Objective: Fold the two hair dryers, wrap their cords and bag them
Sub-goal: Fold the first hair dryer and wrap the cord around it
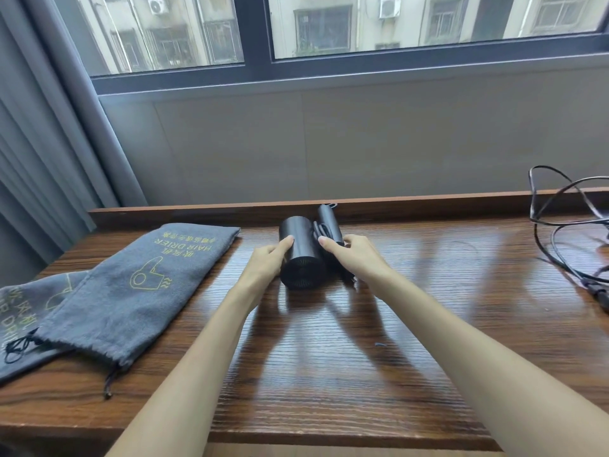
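A black hair dryer (301, 255) lies folded on the wooden table (329, 357), its handle alongside the barrel with the cord wound around the handle. My left hand (268, 262) grips the barrel's left side. My right hand (354, 255) holds the wrapped handle on the right. A grey drawstring bag (131, 291) printed "HAIR DRIER" lies flat at the left, partly on top of a second grey bag (23, 311). At the far right edge a loose black cord (560, 225) sprawls on the table; the dryer it belongs to is out of view.
A raised wooden lip (197, 211) runs along the table's back edge against the wall under a window. A grey curtain (43, 143) hangs at the left. A small dark scrap (379, 344) lies on the table near my right forearm.
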`<action>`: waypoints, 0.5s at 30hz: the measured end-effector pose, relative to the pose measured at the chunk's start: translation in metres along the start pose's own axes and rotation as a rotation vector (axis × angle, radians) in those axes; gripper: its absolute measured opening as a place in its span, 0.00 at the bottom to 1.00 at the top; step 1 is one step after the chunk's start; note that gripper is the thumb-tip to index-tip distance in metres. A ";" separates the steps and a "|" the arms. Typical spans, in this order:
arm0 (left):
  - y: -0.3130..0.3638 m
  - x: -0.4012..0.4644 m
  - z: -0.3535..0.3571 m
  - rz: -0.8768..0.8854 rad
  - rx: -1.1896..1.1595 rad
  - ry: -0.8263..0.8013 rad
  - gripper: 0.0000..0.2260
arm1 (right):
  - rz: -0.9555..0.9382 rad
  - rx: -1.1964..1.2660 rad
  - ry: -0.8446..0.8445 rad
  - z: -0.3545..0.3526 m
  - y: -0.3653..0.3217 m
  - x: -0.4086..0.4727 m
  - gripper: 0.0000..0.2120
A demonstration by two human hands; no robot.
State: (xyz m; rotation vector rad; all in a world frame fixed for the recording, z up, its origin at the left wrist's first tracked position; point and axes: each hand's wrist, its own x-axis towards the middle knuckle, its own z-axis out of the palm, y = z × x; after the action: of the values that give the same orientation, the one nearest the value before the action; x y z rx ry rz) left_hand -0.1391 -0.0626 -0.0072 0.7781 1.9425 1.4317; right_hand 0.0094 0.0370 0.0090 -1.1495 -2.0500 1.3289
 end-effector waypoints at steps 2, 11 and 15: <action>0.005 -0.007 0.000 0.007 0.019 0.032 0.34 | -0.020 -0.032 0.006 -0.003 -0.001 -0.004 0.24; 0.014 -0.015 -0.008 0.004 0.097 0.071 0.24 | -0.054 -0.007 0.008 -0.008 0.002 -0.012 0.28; 0.019 -0.034 -0.018 0.049 0.210 0.045 0.18 | -0.060 0.008 0.018 -0.013 0.009 -0.014 0.26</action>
State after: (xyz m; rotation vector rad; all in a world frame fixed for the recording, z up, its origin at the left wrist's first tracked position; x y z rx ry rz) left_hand -0.1287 -0.0941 0.0199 0.8994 2.1471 1.2965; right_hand 0.0304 0.0341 0.0074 -1.0838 -2.0481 1.2926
